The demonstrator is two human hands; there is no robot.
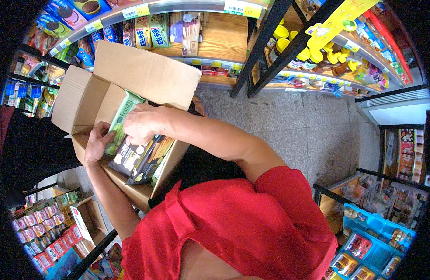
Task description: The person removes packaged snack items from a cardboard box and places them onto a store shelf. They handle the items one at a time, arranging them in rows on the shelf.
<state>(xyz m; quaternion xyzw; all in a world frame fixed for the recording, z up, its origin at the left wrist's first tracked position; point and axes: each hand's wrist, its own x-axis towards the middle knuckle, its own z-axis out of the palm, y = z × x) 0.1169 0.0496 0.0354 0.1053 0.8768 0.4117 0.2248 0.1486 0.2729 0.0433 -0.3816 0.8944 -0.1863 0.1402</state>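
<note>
An open cardboard box (145,75) with raised flaps stands tilted in front of me. Inside it, a green snack packet (127,105) leans upright on the left, and my left hand (99,141) grips its lower left edge. My right hand (141,124) reaches in from the right, its curled fingers over the packets' upper part; whether it grips one cannot be made out. Below it lie a dark biscuit packet (127,157) and a black packet picturing stick biscuits (159,150). Another light green packet (160,169) shows partly at the box's right wall.
Ahead, a wooden shelf (223,35) holds biscuit packets (159,31). Black metal posts (260,52) and yellow-lidded jars (283,45) are at upper right. Blue trays (372,245) stand at lower right. Another open carton (87,217) is at lower left. A dark-clothed person (33,147) is at left.
</note>
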